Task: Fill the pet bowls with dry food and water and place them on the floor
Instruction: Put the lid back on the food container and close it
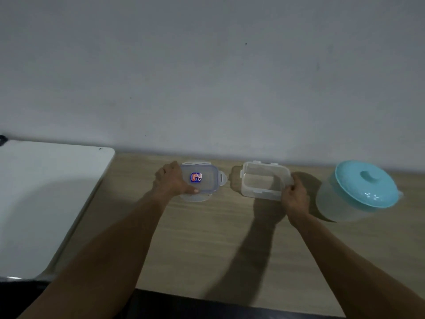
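— Where is the clear container (259, 193) found?
— It is set open on the wooden desk (207, 226), near the wall. Its right end is gripped by the curled fingers (290, 188) of the right hand (295, 199).
— And its lid (207, 180)?
— It is held flat just beside, its left end pinched by the left hand (171, 180). A teal-lidded jug (358, 192) is seen further right.

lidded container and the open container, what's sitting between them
Head view: only bare wooden surface lies between the lidded container and the open container. The lid's side flap juts into that gap, apart from the open container.
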The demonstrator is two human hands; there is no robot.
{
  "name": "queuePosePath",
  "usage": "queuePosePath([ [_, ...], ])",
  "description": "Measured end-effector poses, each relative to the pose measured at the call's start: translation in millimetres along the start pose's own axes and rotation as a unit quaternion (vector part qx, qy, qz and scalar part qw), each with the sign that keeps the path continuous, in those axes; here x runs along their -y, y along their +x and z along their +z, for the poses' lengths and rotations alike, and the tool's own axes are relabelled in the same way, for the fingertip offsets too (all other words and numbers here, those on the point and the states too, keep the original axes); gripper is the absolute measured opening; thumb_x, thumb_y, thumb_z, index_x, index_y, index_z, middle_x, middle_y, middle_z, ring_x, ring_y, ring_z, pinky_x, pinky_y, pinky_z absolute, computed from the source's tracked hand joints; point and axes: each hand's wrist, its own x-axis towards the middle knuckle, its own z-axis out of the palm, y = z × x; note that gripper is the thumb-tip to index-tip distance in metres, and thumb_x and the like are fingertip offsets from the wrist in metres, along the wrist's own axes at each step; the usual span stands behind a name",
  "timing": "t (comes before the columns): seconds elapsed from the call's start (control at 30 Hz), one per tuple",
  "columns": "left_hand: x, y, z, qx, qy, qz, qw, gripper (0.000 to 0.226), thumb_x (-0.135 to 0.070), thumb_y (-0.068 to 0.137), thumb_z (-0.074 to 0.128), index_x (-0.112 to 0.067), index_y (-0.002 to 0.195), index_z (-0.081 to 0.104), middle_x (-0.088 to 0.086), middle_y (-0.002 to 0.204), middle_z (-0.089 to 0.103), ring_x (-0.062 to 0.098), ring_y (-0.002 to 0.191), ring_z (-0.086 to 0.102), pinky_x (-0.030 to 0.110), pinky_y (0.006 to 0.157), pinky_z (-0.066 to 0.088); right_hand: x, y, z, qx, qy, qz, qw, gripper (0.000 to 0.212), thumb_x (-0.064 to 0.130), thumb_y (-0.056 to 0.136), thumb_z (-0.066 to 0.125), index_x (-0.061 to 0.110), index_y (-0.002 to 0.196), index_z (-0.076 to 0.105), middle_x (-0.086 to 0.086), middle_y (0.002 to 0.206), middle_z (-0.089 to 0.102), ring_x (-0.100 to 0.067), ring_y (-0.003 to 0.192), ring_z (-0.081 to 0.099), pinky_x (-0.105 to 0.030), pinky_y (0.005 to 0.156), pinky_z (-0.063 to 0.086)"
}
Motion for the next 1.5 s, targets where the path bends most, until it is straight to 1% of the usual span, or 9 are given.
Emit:
queuePosePath([
  [0.17, 3, 11, -2, -0.023, -0.003, -0.011, 1.000, 0.095, -0.066, 0.048, 0.074, -0.005, 0.119, 0.054, 0.018, 0.120, 0.055, 0.034, 0.118, 0.051, 0.038, 0.098, 0.044, 4, 0, -1, -0.002, 0.010, 0.021, 1.000, 0.043, 0.005, 0.099, 0.039, 0.009, 0.141, 0.048, -0.020, 0.139, 0.055, -0.039, 0.129, 0.048, -0.038, 0.106, 0.037],
  [0.3, 4, 0, -11, -0.043, -0.239, -0.028, 0.970, 0.019, -0.025, 0.080, 0.071, -0.012, 0.076, 0.058, 0.018, 0.087, 0.065, 0.027, 0.073, 0.062, 0.034, 0.065, 0.052, 6, -5, -4, 0.001, 0.024, 0.028, 0.999, 0.042, 0.006, 0.100, 0.038, 0.006, 0.141, 0.048, -0.020, 0.140, 0.054, -0.039, 0.130, 0.047, -0.038, 0.107, 0.036],
  [0.53, -9, -14, -66, -0.080, -0.364, 0.009, 0.928, 0.016, -0.008, 0.092, 0.063, -0.008, 0.076, 0.065, 0.007, 0.060, 0.055, 0.004, 0.038, 0.050, 0.015, 0.039, 0.042, 5, -3, -4, 0.029, 0.053, 0.047, 0.997, 0.040, 0.004, 0.097, 0.039, 0.008, 0.134, 0.053, -0.020, 0.132, 0.059, -0.039, 0.123, 0.052, -0.042, 0.101, 0.042],
  [0.87, -106, -16, -59, 0.032, -0.401, 0.067, 0.913, 0.023, -0.017, 0.092, 0.066, 0.000, 0.106, 0.071, 0.014, 0.083, 0.063, 0.025, 0.076, 0.054, 0.035, 0.068, 0.046, 5, 9, -13, 0.025, 0.124, 0.064, 0.990, 0.041, 0.023, 0.100, 0.039, 0.008, 0.133, 0.057, -0.015, 0.142, 0.054, -0.033, 0.130, 0.049, -0.037, 0.109, 0.034],
  [0.93, -127, -21, -44, 0.069, -0.388, 0.080, 0.915, 0.020, -0.015, 0.093, 0.064, -0.002, 0.107, 0.070, 0.013, 0.088, 0.064, 0.024, 0.079, 0.054, 0.035, 0.068, 0.045, 5, 18, -17, 0.017, 0.174, 0.079, 0.981, 0.035, 0.029, 0.096, 0.042, 0.011, 0.100, 0.071, -0.016, 0.114, 0.067, -0.026, 0.103, 0.057, -0.037, 0.094, 0.043],
  [1.0, -145, -26, -30, 0.098, -0.380, 0.087, 0.915, 0.014, -0.014, 0.095, 0.061, -0.006, 0.104, 0.068, 0.013, 0.090, 0.064, 0.023, 0.079, 0.055, 0.033, 0.066, 0.046, 5, 25, -19, 0.008, 0.203, 0.081, 0.976, 0.035, 0.032, 0.093, 0.047, 0.013, 0.067, 0.061, -0.006, 0.077, 0.062, -0.021, 0.078, 0.051, -0.034, 0.074, 0.042],
  [1.13, -164, -24, -6, 0.097, -0.368, 0.087, 0.921, 0.024, -0.009, 0.094, 0.061, 0.001, 0.115, 0.067, 0.007, 0.080, 0.066, 0.011, 0.060, 0.061, 0.019, 0.051, 0.049, -1, 30, -28, -0.002, 0.174, 0.048, 0.984, 0.024, 0.029, 0.092, 0.057, 0.012, 0.076, 0.062, -0.001, 0.070, 0.058, -0.015, 0.066, 0.048, -0.028, 0.059, 0.040],
  [1.3, -166, -15, 10, 0.047, -0.349, 0.061, 0.934, 0.026, -0.015, 0.082, 0.076, -0.001, 0.103, 0.071, 0.016, 0.099, 0.072, 0.028, 0.088, 0.068, 0.043, 0.083, 0.059, -15, 38, -24, -0.005, 0.139, 0.060, 0.989, 0.026, 0.029, 0.093, 0.059, 0.012, 0.074, 0.059, 0.001, 0.065, 0.054, -0.015, 0.065, 0.046, -0.027, 0.067, 0.037],
  [1.5, -166, -12, 13, 0.014, -0.323, 0.038, 0.945, 0.027, -0.018, 0.080, 0.079, -0.006, 0.102, 0.071, 0.014, 0.105, 0.071, 0.030, 0.097, 0.067, 0.037, 0.081, 0.058, -17, 41, -18, -0.001, 0.115, 0.051, 0.992, 0.026, 0.031, 0.096, 0.055, 0.011, 0.080, 0.059, -0.005, 0.076, 0.058, -0.019, 0.072, 0.049, -0.030, 0.070, 0.039],
])
